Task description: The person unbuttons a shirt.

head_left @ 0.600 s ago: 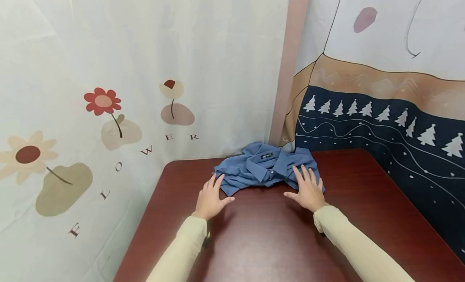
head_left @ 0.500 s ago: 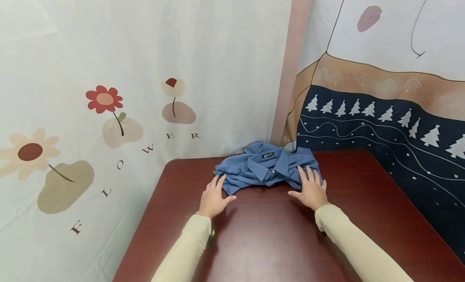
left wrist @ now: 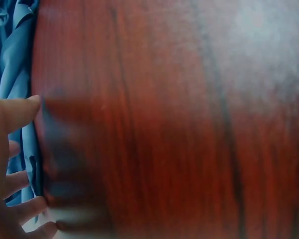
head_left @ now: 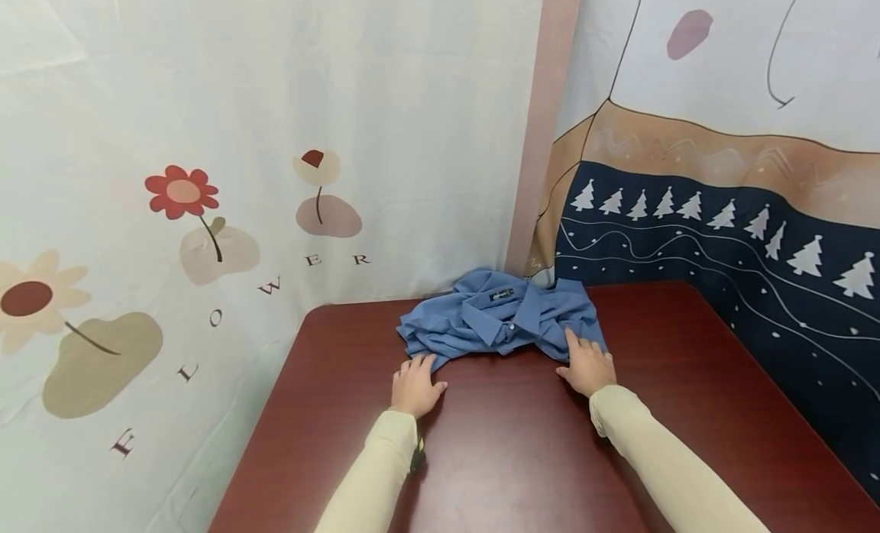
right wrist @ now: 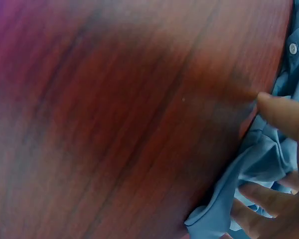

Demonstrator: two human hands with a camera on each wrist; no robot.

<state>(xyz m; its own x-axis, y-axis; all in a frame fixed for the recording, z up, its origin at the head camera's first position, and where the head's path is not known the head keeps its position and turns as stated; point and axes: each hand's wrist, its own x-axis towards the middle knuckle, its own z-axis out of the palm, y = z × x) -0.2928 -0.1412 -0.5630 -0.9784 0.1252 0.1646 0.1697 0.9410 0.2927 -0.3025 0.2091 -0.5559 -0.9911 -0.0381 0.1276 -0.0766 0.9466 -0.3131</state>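
A crumpled blue button-up shirt (head_left: 498,319) lies at the far end of the table, its collar and dark neck label facing up. My left hand (head_left: 415,386) is at the shirt's near left corner with fingertips over the edge and the thumb apart. In the left wrist view, fingers (left wrist: 27,209) are spread along the blue cloth (left wrist: 15,59). At the near right part of the shirt, my right hand (head_left: 588,366) rests its bent fingers on the fabric. The right wrist view has the thumb (right wrist: 279,112) well apart from the other fingers, with cloth (right wrist: 261,154) between them.
The reddish-brown table (head_left: 495,449) has rounded far corners. A pale curtain with printed flowers (head_left: 412,136) hangs along its left and back. On the right hangs a dark blue cloth printed with white trees (head_left: 722,250).
Both hands have lowered onto the shirt's near edge. The left hand has drawn slightly back and to the right, and the right hand's fingers have bent on the fabric.
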